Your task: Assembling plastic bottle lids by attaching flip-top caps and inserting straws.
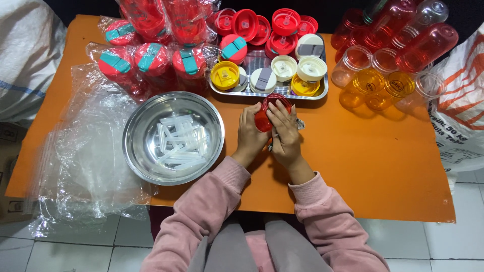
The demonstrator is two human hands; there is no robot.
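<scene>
Gripping a red bottle (pixel 265 112), left hand (pixel 250 135) and right hand (pixel 285 133) apparently wrap it.

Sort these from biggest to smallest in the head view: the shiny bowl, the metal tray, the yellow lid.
1. Shiny bowl and metal tray: look about alike, no clear winner.
2. Yellow lid: clearly smallest.

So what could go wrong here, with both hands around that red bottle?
The red bottle, gripped by the left hand and right hand, might slip and hit the lid tray just behind. The loose bottles piled at the table's right could roll off. The plastic bags overhanging the left edge might slide down.
</scene>
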